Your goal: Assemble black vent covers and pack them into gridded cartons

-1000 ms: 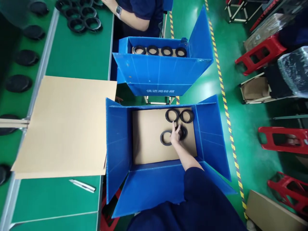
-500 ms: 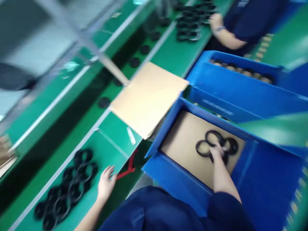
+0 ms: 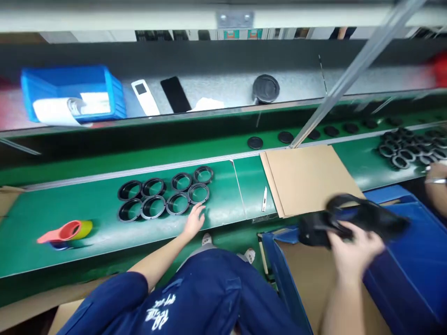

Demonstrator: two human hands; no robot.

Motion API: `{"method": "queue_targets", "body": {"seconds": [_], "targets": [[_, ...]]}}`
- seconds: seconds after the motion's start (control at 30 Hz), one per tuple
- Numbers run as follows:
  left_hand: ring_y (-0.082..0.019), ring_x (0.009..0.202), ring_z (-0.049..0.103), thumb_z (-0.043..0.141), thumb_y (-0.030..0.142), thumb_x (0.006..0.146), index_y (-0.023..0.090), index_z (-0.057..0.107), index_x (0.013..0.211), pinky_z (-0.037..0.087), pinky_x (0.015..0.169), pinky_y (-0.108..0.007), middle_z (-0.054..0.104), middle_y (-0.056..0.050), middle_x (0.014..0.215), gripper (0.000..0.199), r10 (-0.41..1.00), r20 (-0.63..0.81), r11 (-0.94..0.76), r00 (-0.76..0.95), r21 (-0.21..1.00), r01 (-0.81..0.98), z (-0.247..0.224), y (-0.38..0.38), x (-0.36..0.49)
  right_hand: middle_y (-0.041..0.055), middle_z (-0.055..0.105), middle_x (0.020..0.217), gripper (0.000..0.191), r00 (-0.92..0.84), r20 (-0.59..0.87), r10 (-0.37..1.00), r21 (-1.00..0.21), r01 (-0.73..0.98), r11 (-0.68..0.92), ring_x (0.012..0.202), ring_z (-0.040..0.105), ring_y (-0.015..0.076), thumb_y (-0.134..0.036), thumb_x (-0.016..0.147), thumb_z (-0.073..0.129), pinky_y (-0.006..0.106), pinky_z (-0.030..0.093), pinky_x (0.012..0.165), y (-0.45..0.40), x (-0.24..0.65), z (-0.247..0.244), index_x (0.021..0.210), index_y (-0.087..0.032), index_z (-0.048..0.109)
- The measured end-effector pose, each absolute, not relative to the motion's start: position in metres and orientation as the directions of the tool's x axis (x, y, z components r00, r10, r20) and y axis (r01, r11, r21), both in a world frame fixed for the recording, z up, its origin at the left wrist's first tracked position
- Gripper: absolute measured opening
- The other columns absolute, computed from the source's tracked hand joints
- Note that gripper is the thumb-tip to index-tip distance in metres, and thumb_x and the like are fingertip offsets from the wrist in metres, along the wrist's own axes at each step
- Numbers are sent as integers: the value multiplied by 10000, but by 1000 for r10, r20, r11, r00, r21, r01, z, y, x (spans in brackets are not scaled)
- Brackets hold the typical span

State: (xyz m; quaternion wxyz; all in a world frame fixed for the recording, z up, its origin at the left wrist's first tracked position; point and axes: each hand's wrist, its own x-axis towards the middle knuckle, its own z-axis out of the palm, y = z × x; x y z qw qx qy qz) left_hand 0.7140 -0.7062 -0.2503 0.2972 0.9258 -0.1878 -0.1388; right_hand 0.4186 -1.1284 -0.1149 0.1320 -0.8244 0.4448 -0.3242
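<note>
Navy work trousers [image 3: 223, 293] are filling the bottom of your view, and your right hand [image 3: 352, 251] is closing around a motion-blurred clump of black rings [image 3: 352, 218] above the blue corrugated box [image 3: 284, 279]. You are holding too blurred a clump for the ring count to show. A cardboard liner [image 3: 314, 288] is lining the box below your wrist. Your left hand [image 3: 193, 219] is spreading wide and empty low over the green bench mat [image 3: 87, 242], just beside eight black rings [image 3: 164, 195] lying flat in two rows. A red-and-yellow object [image 3: 66, 231] is lying left of them, while a utility knife [image 3: 264, 199] is lying to their right, beside a cardboard sheet [image 3: 307, 179]. At the right edge, a co-worker's hand [image 3: 436, 186] is reaching near a heap of black rings [image 3: 407, 149]. Black discs [image 3: 285, 137] are lining the farther green belt, and beyond it a blue bin [image 3: 71, 93] and a black round cap [image 3: 266, 88] are sitting on a metal surface.
</note>
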Motion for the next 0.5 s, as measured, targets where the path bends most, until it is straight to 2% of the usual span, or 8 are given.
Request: {"method": "queue_targets", "body": {"seconds": [0.03,0.07,0.13,0.2,0.27,0.37,0.43,0.5], "targets": [[-264,1374,540,462,182,878,140,637,1230,418,1202,-425,556,-159,1455,396,-439,-111,-722,892,635,-276,-255,-695,722,174,385,1348,390,464,387,-797,-488,-630,-604,1377,388,389,-408,759,712,504,374,1179,-1111,472,-113,1077,-183,703],[-267,1374,540,458,199,886,139,640,1227,415,1203,-428,558,-163,1449,391,-444,-76,-690,893,665,-286,-259,-683,728,159,407,1335,356,581,290,-761,-476,-602,-641,1337,452,359,-340,749,712,476,413,1154,-1088,525,-116,1069,-183,715],[-278,1359,554,460,241,899,149,652,1212,431,1188,-450,571,-160,1434,378,-441,-23,-633,897,717,-292,-266,-657,740,128,409,1357,354,719,14,-695,-445,-618,-648,1217,577,289,-244,733,725,407,470,1096,-1036,619,-133,1085,-205,722],[-289,1333,575,465,287,915,172,663,1199,460,1160,-474,582,-148,1426,365,-424,17,-586,906,757,-288,-274,-626,749,96,396,1410,379,712,-275,-646,-357,-700,-619,1059,669,207,-175,744,718,332,509,1021,-987,692,-155,1118,-239,713],[-295,1313,589,472,324,932,188,670,1193,482,1136,-482,590,-138,1421,355,-378,50,-562,924,781,-272,-279,-594,756,93,409,1427,376,673,-380,-634,-287,-738,-611,938,707,170,-159,758,713,305,531,951,-953,740,-171,1124,-244,711],[-298,1293,599,482,307,936,185,676,1191,486,1129,-485,599,-142,1402,343,-243,61,-583,968,789,-195,-276,-552,750,143,417,1446,400,662,-433,-612,-210,-734,-646,961,729,212,-209,794,700,337,539,942,-924,767,-176,1194,-225,697],[-299,1301,587,458,214,917,171,673,1203,466,1146,-508,600,-154,1390,360,-169,15,-608,986,785,-116,-265,-539,733,202,388,1478,507,680,-475,-558,-154,-689,-708,1104,706,289,-294,825,682,395,524,996,-920,760,-177,1323,-204,643],[-297,1342,552,421,107,878,150,662,1230,432,1173,-525,588,-169,1399,429,-144,-66,-620,987,783,-38,-255,-537,718,271,344,1507,684,712,-501,-492,-90,-609,-788,1285,609,381,-412,840,652,477,499,1042,-931,748,-189,1466,-166,529]]}}
